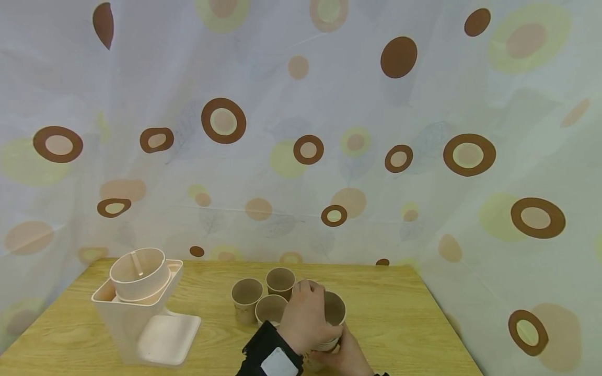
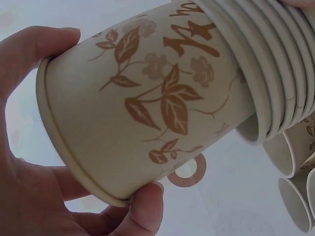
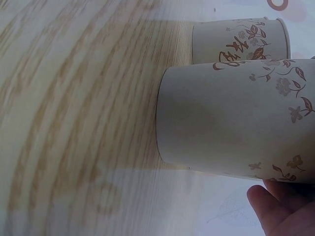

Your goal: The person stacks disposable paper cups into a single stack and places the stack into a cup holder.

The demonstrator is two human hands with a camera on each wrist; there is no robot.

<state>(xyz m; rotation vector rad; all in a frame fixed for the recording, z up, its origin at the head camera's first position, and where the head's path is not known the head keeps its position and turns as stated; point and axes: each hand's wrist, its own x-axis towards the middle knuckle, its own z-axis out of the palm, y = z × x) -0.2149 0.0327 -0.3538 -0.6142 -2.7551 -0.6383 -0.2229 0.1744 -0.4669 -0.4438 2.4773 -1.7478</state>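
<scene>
Tapered paper cups with brown leaf prints are in all views. My left hand (image 1: 304,316) grips a paper cup (image 2: 147,98) around its rim, fingers on one side and thumb on the other. That cup stands partly out of a nested stack of cups (image 2: 283,64), whose several rims lie close together. Lower down, my right hand (image 1: 348,357) holds the stack; its fingertips (image 3: 268,204) show beside the printed cup wall in the right wrist view. Close to my left hand stand separate upright cups: one at left (image 1: 246,292), one behind (image 1: 280,281) and one nearer (image 1: 270,309).
A cream plastic holder (image 1: 127,313) with a flat foot stands at the left of the wooden table (image 1: 395,313), a round cream container (image 1: 141,277) set in its top. A patterned curtain (image 1: 282,177) hangs behind and along the sides.
</scene>
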